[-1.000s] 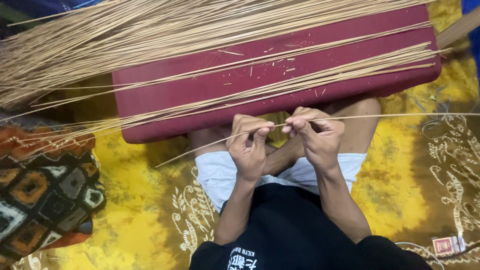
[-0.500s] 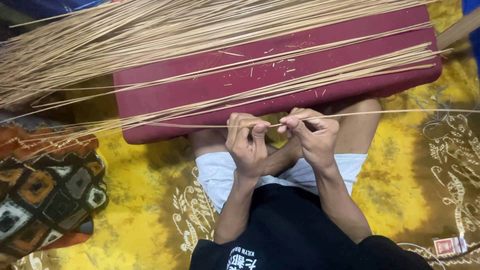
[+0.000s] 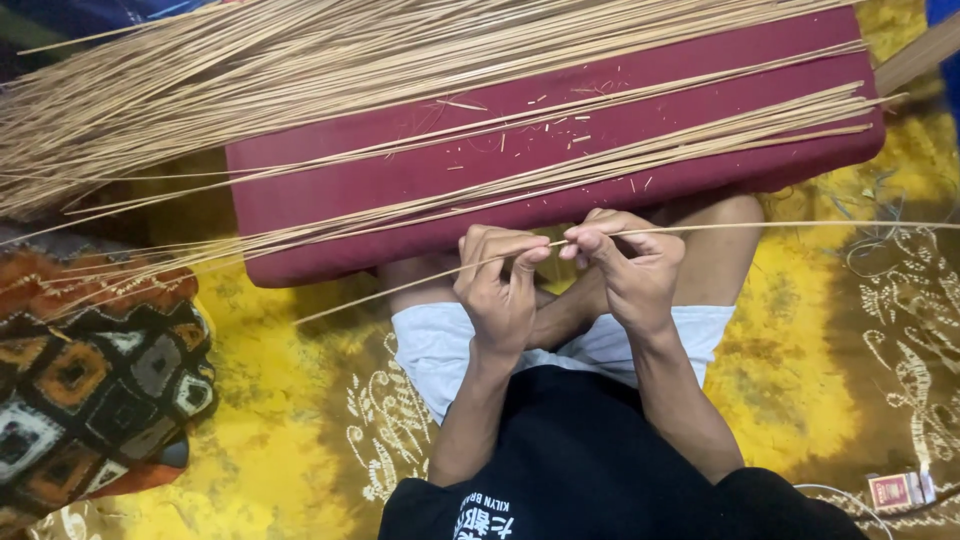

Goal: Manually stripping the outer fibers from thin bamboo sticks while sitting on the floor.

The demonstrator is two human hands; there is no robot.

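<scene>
Both my hands pinch one long thin tan stick held crosswise in front of my chest. My left hand grips it near the middle, thumb and fingers closed on it. My right hand grips it just to the right, fingertips almost touching the left hand's. The stick runs out past the right edge and slants down to the left. Just beyond my hands lies a dark red cushion covered with many long tan sticks.
A yellow patterned cloth covers the floor under my crossed legs. A patchwork pillow lies at the lower left. A small red and white box sits at the lower right. A wooden piece shows at the top right.
The stick has tilted between my hands, its left end now pointing lower. My fingers have shifted slightly along it; both hands stay in the same place.
</scene>
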